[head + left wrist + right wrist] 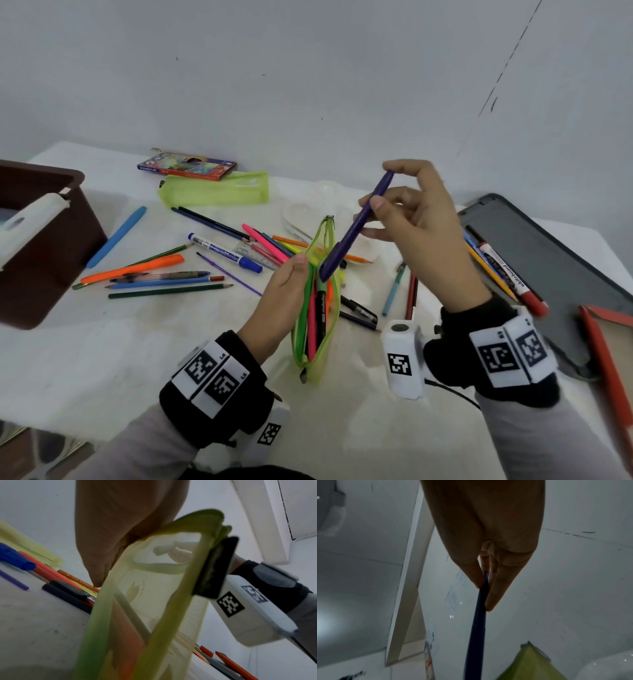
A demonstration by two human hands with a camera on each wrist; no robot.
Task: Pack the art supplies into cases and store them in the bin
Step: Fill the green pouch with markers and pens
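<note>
A translucent lime-green zip pouch (pixel 313 329) stands open on the white table, with a pink pen, a black highlighter and an orange pen inside. My left hand (pixel 284 291) grips its left wall and holds the mouth open; the same pouch (pixel 154 601) fills the left wrist view. My right hand (pixel 404 219) pinches a purple pen (pixel 356 226) by its upper half, tilted, with its lower end at the pouch mouth. In the right wrist view the purple pen (pixel 477 622) runs down from my fingers toward the pouch (pixel 529 664).
Several loose pens, pencils and markers (pixel 164 270) lie left of and behind the pouch. A second green pouch (pixel 214 192) and a coloured-pencil box (pixel 186 166) sit at the back. A brown bin (pixel 37 246) stands left. A dark tray (pixel 534 274) with markers lies right.
</note>
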